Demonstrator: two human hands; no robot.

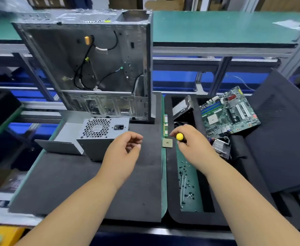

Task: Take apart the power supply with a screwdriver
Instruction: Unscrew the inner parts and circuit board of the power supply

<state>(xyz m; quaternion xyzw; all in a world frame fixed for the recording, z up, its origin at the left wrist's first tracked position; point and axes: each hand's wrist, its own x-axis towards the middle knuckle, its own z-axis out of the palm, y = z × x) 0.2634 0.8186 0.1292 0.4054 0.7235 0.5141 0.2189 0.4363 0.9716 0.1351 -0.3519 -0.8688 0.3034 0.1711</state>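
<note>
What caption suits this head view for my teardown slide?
Right hand grips screwdriver; left hand hovers beside power supply.

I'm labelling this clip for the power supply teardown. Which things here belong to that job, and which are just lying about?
Belongs to the job:
power supply, on the black mat
screwdriver, yellow-capped, held in the right hand
left hand, holding nothing, beside the supply

Just lying about:
computer case
motherboard
processor chip
memory sticks
loose screws
</note>
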